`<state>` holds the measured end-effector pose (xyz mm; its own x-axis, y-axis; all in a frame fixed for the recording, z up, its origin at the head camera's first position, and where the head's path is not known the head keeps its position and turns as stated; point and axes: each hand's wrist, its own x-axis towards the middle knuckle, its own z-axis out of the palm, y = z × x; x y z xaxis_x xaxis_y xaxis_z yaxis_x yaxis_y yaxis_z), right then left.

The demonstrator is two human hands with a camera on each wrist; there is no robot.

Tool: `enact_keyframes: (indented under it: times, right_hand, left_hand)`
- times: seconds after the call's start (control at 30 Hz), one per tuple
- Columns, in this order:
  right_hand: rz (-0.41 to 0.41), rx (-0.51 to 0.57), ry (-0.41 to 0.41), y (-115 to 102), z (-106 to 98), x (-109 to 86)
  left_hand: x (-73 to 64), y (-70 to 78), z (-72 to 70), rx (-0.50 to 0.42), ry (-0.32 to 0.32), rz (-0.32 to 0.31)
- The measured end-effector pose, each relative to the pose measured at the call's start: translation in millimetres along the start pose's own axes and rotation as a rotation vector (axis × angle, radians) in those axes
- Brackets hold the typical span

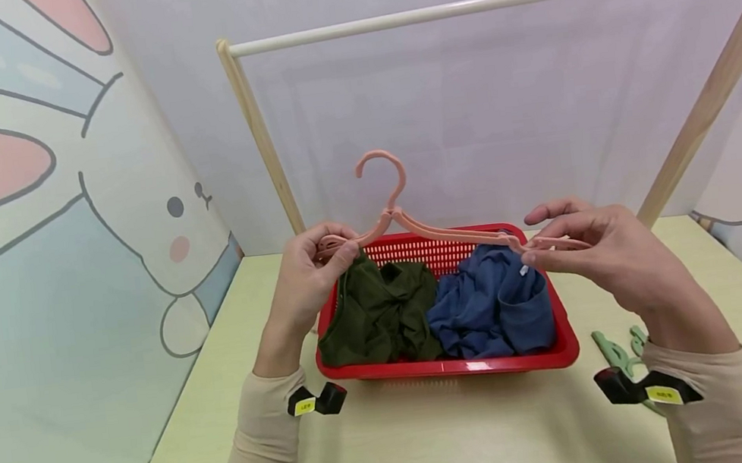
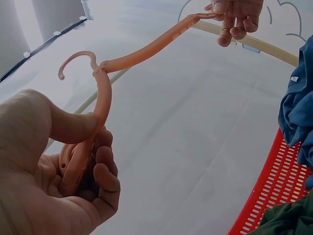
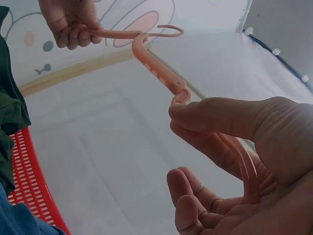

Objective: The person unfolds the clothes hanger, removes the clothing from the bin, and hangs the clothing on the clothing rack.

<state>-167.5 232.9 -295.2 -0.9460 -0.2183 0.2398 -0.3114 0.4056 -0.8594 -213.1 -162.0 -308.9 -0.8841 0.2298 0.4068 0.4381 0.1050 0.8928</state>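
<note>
"Pink hanger [image 1: 445,234], held up with its hook on top. Where exactly is it?"

"In front of the person, above the back part of the red basket [image 1: 455,366], one end in each hand."

"How do the hands hold it?"

"The left hand [image 1: 304,279] grips one end, fingers curled round and thumb along the arm. The right hand [image 1: 614,253] pinches the other end between thumb and forefinger; its remaining fingers stand away from the hanger."

"Anything in the way?"

"The hanger's arms cross in front of the basket's rear rim, hiding bits of it. To the right on the worktop [image 1: 430,446] lies a green item [image 1: 610,354]. The right sleeve [image 1: 724,405] covers part of it, so its full shape is unclear."

"And inside the basket?"

"Two crumpled garments, side by side and touching: a dark green one [image 1: 384,318] at left, a blue one [image 1: 486,308] at right, with a small white tag [image 1: 524,270]."

"Farther out?"

"Behind the basket, a white rail [image 1: 496,3] runs between two wooden posts [image 1: 256,126]. At left, a wall [image 1: 126,191] carries a rabbit drawing."
</note>
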Motion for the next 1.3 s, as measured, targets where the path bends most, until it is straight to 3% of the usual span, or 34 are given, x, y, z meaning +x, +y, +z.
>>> enact_keyframes:
  times: [0.7,0.93,1.13,1.3]
  right_hand:
    - [0.136,-0.093,-0.038,-1.7,-8.4,3.6]
    - [0.085,-0.133,-0.062,-4.1,-8.4,3.9]
    - [0.091,-0.161,-0.108,-4.0,-6.9,3.2]
    - [0.080,-0.158,-0.099,-5.1,-6.3,0.7]
  left_hand:
    - [0.3,-3.2,-1.7,0.040,-0.023,-0.018]
    - [0.6,-3.7,-0.4,0.057,-0.022,-0.017]
    - [1.2,-3.2,1.1,0.068,-0.033,-0.014]
    - [1.4,-3.4,1.3,0.070,-0.051,-0.009]
